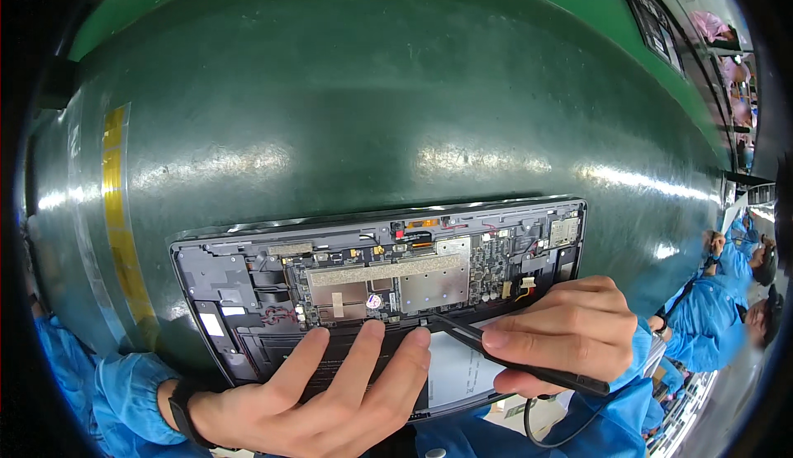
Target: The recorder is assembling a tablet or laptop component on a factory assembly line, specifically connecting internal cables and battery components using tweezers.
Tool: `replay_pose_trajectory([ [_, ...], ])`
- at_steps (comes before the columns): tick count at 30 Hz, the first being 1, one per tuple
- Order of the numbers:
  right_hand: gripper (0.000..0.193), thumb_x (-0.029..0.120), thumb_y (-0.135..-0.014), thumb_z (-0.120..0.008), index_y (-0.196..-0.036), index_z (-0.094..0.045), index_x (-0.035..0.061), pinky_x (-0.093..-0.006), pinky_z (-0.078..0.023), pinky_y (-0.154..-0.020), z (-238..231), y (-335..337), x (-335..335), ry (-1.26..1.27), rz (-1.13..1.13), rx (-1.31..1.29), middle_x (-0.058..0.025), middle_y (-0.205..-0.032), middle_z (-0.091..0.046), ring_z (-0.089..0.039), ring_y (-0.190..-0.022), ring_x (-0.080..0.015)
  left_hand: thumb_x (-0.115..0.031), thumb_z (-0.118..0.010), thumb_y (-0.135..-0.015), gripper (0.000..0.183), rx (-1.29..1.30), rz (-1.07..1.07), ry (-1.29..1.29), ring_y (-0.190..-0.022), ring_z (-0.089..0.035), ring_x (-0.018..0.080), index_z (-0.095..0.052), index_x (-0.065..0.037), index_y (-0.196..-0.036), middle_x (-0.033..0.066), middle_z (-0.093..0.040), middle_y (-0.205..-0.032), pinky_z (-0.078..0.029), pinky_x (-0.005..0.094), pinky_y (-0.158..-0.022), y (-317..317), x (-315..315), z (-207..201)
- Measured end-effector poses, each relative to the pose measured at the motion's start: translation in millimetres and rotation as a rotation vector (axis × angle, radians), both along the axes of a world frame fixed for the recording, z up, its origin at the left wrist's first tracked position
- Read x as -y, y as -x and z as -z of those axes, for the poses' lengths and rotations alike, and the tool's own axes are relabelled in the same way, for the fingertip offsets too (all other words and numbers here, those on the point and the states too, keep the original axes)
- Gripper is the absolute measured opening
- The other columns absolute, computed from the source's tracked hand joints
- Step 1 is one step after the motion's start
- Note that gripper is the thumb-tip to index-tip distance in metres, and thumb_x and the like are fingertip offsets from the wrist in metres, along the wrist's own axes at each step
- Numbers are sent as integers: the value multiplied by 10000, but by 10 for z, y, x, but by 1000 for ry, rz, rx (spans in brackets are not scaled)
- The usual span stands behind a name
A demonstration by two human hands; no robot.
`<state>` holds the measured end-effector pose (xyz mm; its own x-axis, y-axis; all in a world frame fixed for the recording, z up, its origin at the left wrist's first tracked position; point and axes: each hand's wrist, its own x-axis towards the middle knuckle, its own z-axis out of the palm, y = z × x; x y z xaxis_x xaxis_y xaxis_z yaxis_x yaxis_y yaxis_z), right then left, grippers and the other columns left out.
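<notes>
Opened computer (211,275) and slim black tool (472,341), seen from above. The computer lies at the near side of a green desk (372,119), its long axis running left to right, the right end slightly farther from the person. The tool slants across it: its narrow tip points to the upper left, at the lower edge of the circuit board (434,289), and its thick end points to the lower right. The right hand (570,334) holds the tool in a pinching grip between thumb and fingers; the tip extends beyond the grip on the left, and the thick end emerges below the hand. The left hand (322,400) lies over the computer's near part, fingers spread, fingertips near the board's lower edge. A pale panel (462,375) lies beneath the tool, between the hands. Yellow tape (120,235) marks the desk at left.
</notes>
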<state>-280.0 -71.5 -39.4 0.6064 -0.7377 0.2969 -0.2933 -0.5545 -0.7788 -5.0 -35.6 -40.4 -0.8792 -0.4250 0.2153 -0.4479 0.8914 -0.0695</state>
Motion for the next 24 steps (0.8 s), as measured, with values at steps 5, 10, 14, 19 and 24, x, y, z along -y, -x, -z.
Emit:
replay_pose_trajectory([
  [5, 276, 260, -779, -843, -932, -767, 44, -207, -489, -482, -71, 104, -61, 415, 45, -48, 4, -789, -674, -629, -596, -111, -467, -479, -920, 420, 17, -23, -20, -1128, -600, 225, -738, -203, -1121, -3, -679, -1234, -448, 457, -994, 65, -35, -52],
  [10, 279, 197, -731, -895, -892, -740, 30, -211, -494, -460, -142, 157, -46, 177, 25, 119, -45, -741, -691, -669, -585, -152, -454, -489, -920, 419, 74, -54, -46, -1149, -588, 226, -735, -198, -1142, 5, -671, -1248, -458, 442, -988, 73, -48, -88],
  [14, 314, 90, -643, -942, -815, -695, 1, -262, -522, -457, -116, 112, -11, -235, 145, 79, -121, -678, -703, -704, -561, -204, -452, -496, -922, 419, 34, -17, -76, -1157, -587, 231, -732, -187, -1145, 9, -667, -1261, -476, 423, -967, 61, -27, -57],
  [19, 303, 145, -637, -938, -807, -722, 18, -242, -454, -406, -251, 163, 79, -71, 88, -122, -55, -632, -669, -649, -501, -148, -453, -490, -926, 425, 56, -19, -85, -1141, -593, 229, -724, -180, -1152, 12, -669, -1260, -484, 416, -958, 70, -21, -88],
  [24, 267, 203, -665, -899, -817, -746, 45, -240, -405, -386, -371, 182, 67, 97, 114, -366, -2, -592, -608, -585, -453, -123, -435, -501, -934, 397, 21, -38, -153, -1122, -596, 223, -719, -179, -1146, 28, -673, -1261, -474, 405, -967, 98, -6, -89],
])
